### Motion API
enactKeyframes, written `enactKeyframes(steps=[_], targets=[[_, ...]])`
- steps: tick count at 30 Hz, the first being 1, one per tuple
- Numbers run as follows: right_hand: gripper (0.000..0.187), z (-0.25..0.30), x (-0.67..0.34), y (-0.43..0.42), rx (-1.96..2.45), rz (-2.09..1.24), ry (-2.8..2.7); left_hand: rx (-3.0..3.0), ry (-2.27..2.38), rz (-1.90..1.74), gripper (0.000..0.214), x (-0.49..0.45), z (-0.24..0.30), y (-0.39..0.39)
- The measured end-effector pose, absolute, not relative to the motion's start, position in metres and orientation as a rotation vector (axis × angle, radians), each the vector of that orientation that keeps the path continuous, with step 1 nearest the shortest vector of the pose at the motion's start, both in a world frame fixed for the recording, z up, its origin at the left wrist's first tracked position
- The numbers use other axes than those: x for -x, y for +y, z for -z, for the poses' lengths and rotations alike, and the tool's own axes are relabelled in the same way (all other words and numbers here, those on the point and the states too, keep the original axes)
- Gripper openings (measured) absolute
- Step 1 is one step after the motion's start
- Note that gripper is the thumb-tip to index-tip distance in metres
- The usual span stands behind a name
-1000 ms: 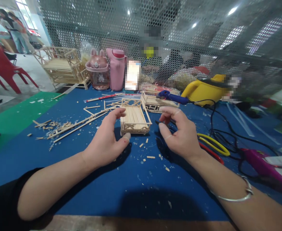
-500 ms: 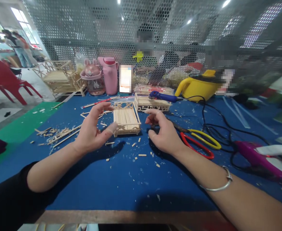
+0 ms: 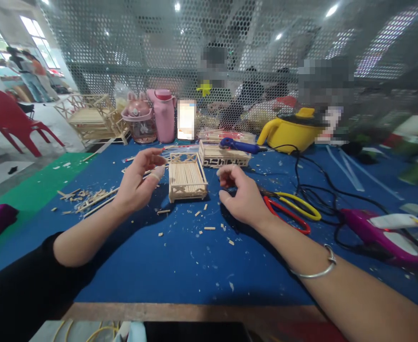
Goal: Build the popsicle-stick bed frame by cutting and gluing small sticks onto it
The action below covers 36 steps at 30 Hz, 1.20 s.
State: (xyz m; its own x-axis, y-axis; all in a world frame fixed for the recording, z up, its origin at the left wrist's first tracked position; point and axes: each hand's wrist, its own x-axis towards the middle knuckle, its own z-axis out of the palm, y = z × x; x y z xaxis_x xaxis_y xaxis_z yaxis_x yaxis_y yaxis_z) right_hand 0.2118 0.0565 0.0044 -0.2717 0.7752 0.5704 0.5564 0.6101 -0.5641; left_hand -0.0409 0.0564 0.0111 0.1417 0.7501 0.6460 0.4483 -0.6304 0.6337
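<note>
A small bed made of thin wooden sticks (image 3: 187, 178) stands on the blue table covering between my two hands. Just left of it is my left hand (image 3: 140, 179), fingers curved and apart from the thumb, holding nothing. To its right my right hand (image 3: 240, 194) hovers with loosely bent fingers, thumb apart, also holding nothing. Behind the bed sits a second stick-built piece (image 3: 225, 156), with a blue glue gun (image 3: 242, 145) lying across its top. Scissors with one red and one yellow handle (image 3: 294, 211) lie beside my right hand, their blades partly hidden by it.
Stick offcuts (image 3: 83, 198) lie on the left. At the back stand a pink bottle (image 3: 164, 116), a lit phone (image 3: 186, 119) and a yellow pot (image 3: 290, 133) before a perforated screen. Black cable (image 3: 303, 183) and a purple-and-white device (image 3: 383, 232) are on the right.
My left hand has drawn slightly away from the stick bed, its thumb no longer overlapping the bed's left edge. My right hand stays nearly where it was. The view has shifted a little.
</note>
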Motion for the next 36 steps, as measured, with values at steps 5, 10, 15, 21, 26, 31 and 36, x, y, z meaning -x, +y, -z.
enactKeyframes(steps=[5,10,15,21,26,31,36], targets=[[0.025,-0.003,-0.214,0.062,1.101,-0.332,-1.984,-2.342,1.25,-1.388,0.051,0.043,-0.002,0.049],[0.035,-0.004,-0.21,0.057,1.029,-0.32,-1.983,-2.818,1.131,-1.418,0.068,0.026,-0.006,0.039],[0.022,-0.019,-0.211,0.036,0.913,0.053,-2.318,-2.568,1.227,-1.186,0.102,0.022,0.005,0.041],[0.029,-0.017,-0.205,0.023,0.946,0.407,-2.581,-2.256,1.304,-1.03,0.094,0.025,0.009,0.043],[0.027,-0.01,-0.201,0.025,0.921,0.566,-2.526,-2.169,1.229,-1.057,0.083,0.023,0.011,0.044],[0.028,-0.008,-0.2,0.027,0.934,0.621,-2.493,-2.107,1.189,-1.073,0.084,0.024,0.016,0.047],[0.029,-0.006,-0.199,0.03,0.966,0.648,-2.509,-2.078,1.171,-1.101,0.082,0.025,0.017,0.049]])
